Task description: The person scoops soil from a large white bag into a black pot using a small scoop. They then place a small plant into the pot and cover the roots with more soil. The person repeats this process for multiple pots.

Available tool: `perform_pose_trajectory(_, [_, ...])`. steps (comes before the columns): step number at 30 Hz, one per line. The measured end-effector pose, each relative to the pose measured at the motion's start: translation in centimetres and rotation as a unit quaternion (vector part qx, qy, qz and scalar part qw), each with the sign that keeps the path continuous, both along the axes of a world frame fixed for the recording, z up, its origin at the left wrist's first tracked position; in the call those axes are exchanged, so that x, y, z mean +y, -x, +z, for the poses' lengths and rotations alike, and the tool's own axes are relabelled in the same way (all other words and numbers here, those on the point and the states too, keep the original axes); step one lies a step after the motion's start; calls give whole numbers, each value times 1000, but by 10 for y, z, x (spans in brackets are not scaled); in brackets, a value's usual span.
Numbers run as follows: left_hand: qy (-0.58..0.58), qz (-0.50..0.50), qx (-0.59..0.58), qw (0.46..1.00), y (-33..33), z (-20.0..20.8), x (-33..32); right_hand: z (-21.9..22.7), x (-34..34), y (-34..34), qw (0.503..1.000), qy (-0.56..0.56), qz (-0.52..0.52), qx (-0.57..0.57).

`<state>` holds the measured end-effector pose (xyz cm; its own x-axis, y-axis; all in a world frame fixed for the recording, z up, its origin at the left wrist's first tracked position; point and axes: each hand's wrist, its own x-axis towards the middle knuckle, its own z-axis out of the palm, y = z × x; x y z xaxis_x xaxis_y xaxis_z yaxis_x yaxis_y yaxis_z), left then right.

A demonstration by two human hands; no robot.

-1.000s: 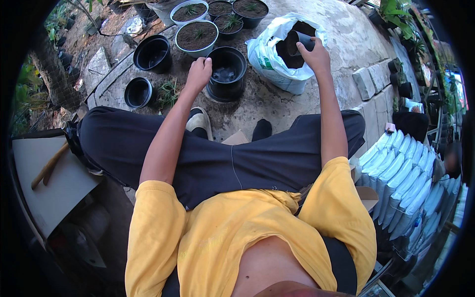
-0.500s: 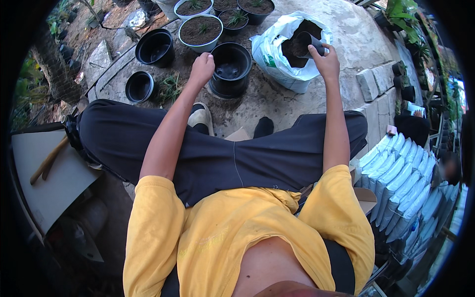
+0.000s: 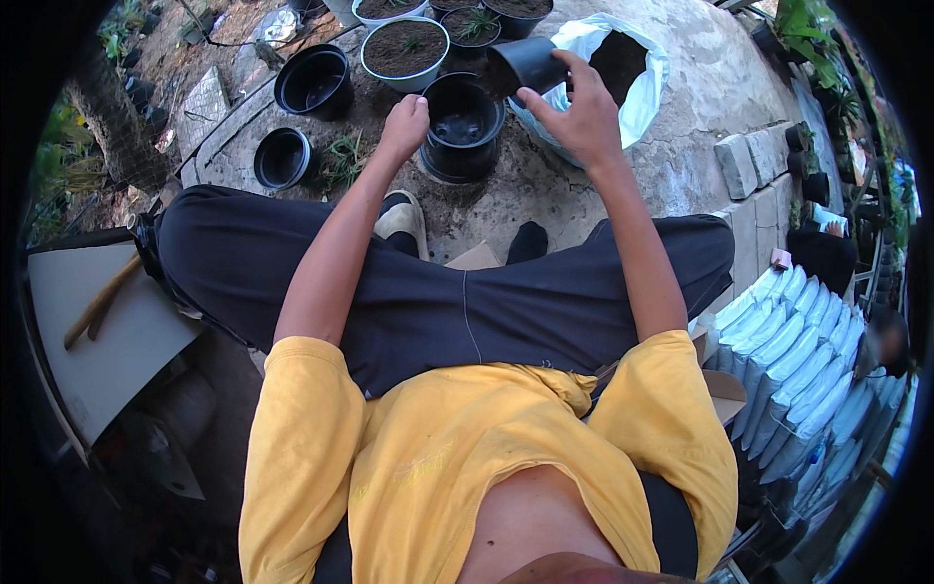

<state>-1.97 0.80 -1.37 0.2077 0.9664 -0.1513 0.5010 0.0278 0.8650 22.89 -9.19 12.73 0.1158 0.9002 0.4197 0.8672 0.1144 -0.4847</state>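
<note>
My left hand (image 3: 405, 127) is closed at the left rim of a large black plant pot (image 3: 461, 158), which stands upright on the ground before me. Its inside looks dark, with holes showing in the bottom. In my right hand (image 3: 584, 115) is a small black pot (image 3: 537, 64), tipped on its side with its mouth toward the left. Dark soil (image 3: 500, 74) shows at that mouth, just above the large pot's right rim. Behind my right hand stands an open white bag (image 3: 650, 97) of soil, partly covered by the hand and the small pot.
Two more black pots (image 3: 313, 82) sit to the left, near a loose grassy plant (image 3: 342, 162). At the back are soil-filled pots with small plants, among them a white pot (image 3: 405, 51). Concrete blocks (image 3: 743, 164) and stacked white bags (image 3: 793, 350) lie to the right.
My right hand has lifted the small pot out of the soil bag and moved it left, tilting it by the large pot. My left hand stays at the large pot's rim.
</note>
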Motion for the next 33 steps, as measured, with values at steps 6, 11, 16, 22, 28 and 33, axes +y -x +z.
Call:
perform_pose_trajectory(6, [2, 0, -7, 1000, 3, 0, -1, -8, 11, -42, 960, -162, -97, -206])
perform_pose_trajectory(11, [-7, -4, 18, 1000, 1, 9, -2, -47, 11, -95, 961, 64, -189, -193])
perform_pose_trajectory(16, [-16, -12, 1, 1000, 2, -2, 0, -105, 20, -101, 957, 190, -163, -146])
perform_pose_trajectory(22, [-39, -20, 22, 999, 8, -8, 1, -119, 23, -91, 938, 269, -158, -149])
perform_pose_trajectory(28, [-20, -21, 9, 1000, 4, -3, 1, -144, 29, -107, 938, 319, -78, -112])
perform_pose_trajectory(33, [-29, -19, -7, 999, 1, 2, -2, -133, 32, -132, 929, 346, -113, 68])
